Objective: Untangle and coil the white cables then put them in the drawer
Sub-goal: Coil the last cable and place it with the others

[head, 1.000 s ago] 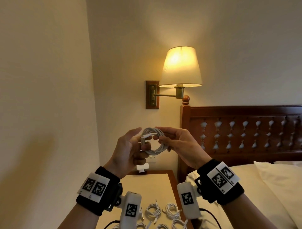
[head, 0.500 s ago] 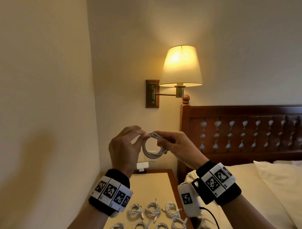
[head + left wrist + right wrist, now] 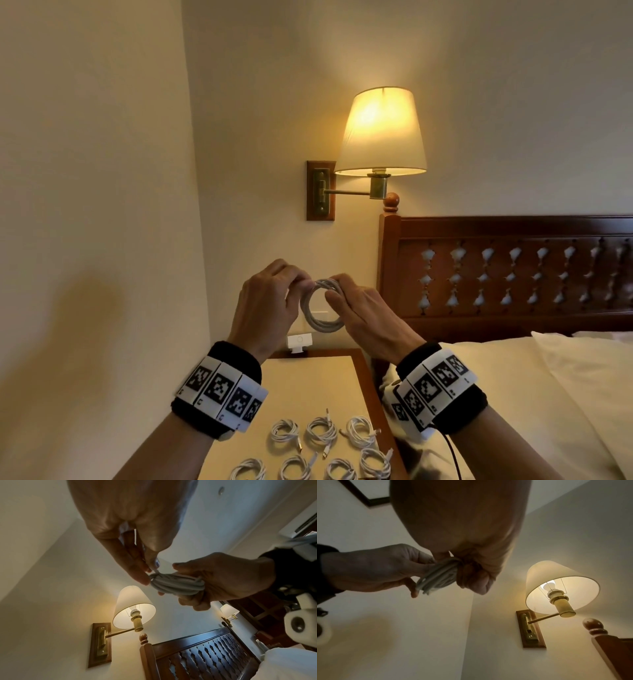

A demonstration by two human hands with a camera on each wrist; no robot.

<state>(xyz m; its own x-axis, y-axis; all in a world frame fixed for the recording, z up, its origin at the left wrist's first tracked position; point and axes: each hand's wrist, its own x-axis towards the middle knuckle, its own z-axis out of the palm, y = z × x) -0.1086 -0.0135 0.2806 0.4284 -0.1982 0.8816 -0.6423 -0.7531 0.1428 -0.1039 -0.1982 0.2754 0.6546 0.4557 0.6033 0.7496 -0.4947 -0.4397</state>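
Both hands hold one coiled white cable (image 3: 320, 320) up in the air above the nightstand. My right hand (image 3: 356, 308) grips the coil's right side with curled fingers; the bundle (image 3: 178, 585) runs through its fist. My left hand (image 3: 274, 298) pinches the cable's loose end (image 3: 155, 571) at the top left of the coil (image 3: 436, 577). Several finished white coils (image 3: 320, 432) lie in rows on the nightstand top (image 3: 308, 383) below. No drawer is in view.
A lit wall lamp (image 3: 380, 133) hangs above and behind the hands. The dark wooden headboard (image 3: 513, 274) and the bed with pillows (image 3: 548, 394) stand to the right. A small white device (image 3: 299, 342) sits at the nightstand's back edge. A wall closes the left side.
The left hand has turned palm away and come over the top of the coil, pinching the cable end. Both hands and the coil sank a little lower.
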